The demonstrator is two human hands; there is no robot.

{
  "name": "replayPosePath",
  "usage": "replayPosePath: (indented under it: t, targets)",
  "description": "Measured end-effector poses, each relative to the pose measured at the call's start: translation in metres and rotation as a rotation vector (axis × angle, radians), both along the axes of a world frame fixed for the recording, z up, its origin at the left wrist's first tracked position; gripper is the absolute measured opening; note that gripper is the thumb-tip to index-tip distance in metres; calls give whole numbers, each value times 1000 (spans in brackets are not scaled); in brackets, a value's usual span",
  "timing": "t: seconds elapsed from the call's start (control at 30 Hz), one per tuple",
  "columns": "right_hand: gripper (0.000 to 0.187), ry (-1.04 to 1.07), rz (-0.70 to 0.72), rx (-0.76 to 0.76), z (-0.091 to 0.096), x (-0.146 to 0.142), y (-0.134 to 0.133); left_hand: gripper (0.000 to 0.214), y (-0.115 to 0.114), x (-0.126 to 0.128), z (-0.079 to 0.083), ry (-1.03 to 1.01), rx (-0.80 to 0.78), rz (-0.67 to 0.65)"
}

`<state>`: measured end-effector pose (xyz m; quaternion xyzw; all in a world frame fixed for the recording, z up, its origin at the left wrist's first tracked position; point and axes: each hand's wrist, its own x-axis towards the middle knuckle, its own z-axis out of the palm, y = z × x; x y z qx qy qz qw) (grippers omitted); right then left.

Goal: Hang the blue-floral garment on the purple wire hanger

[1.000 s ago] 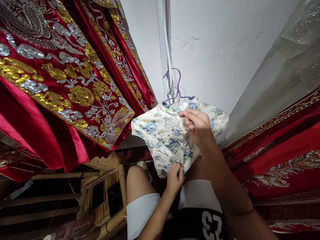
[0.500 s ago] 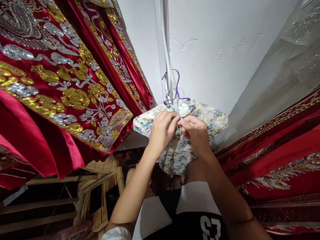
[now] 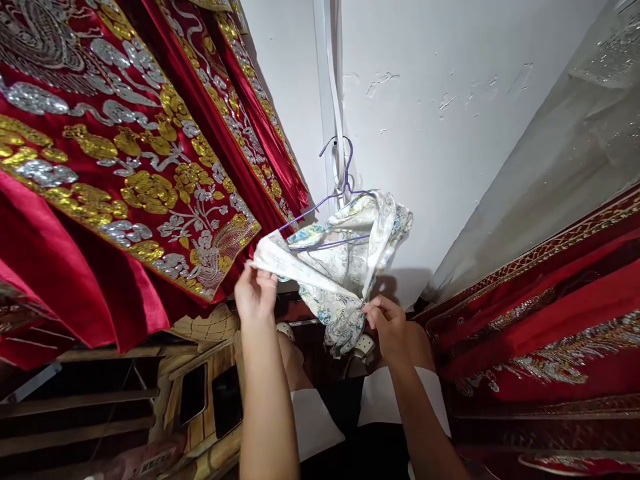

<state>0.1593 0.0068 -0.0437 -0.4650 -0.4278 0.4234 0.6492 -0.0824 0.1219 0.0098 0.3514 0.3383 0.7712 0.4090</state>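
A white floral shirt (image 3: 327,283) with blue and yellow print hangs partly on a purple wire hanger (image 3: 320,203). Its front is spread apart, and the hanger's left arm shows bare of cloth. My left hand (image 3: 256,290) pinches the shirt's left shoulder edge, pulled out to the left. Lower down, my right hand (image 3: 386,317) has its fingers closed on the shirt's front opening edge. The hanger's hook is caught on a white strap (image 3: 336,87) against the wall.
Red garments with gold and silver sequins (image 3: 150,193) hang at the left. More red embroidered cloth (image 3: 550,320) is on the right, below a sheer pale fabric (image 3: 545,147). A bamboo stand (image 3: 203,440) holds two phones (image 3: 227,400) at lower left.
Both hands were together at the neckline and are now apart. The left pulled the shirt's left shoulder off the hanger; the right moved down with the front edge. The front now gapes.
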Motion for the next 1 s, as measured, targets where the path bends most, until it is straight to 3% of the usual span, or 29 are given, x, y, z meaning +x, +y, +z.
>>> replayPosePath:
  t: [0.1, 0.17, 0.3, 0.47, 0.53, 0.63, 0.67, 0.8, 0.9, 1.0]
  targets:
    - [31, 69, -14, -11, -4, 2, -12, 23, -20, 27, -38, -410, -295, -20]
    - [31, 107, -36, -40, -5, 8, -16, 21, -35, 48, -56, -565, -402, -25]
    - [33, 71, 51, -88, -9, 30, -25, 5, -56, 70, -81, -394, -348, -13]
    - [30, -105, 394, -277, -19, 56, -34, 28, -70, 66, -98, -111, -344, 42]
    - [33, -205, 575, -348, -18, 63, -37, 37, -75, 66, -95, -158, -350, 10]
    - [46, -378, 775, -405, -14, 70, -34, 41, -89, 74, -77, -131, -330, -97]
    - [52, -398, 754, -394, -12, 70, -30, 39, -95, 79, -68, -53, -302, -110]
    - [74, -257, 447, -221, -11, 50, -10, 28, -127, 103, -32, 429, -121, -196]
    - [81, -75, 536, -165, -12, 20, 0, 27, -143, 116, -14, 689, -14, -321]
    - [82, 79, 731, -150, -8, -1, 3, 26, -141, 111, -2, 807, 44, -301]
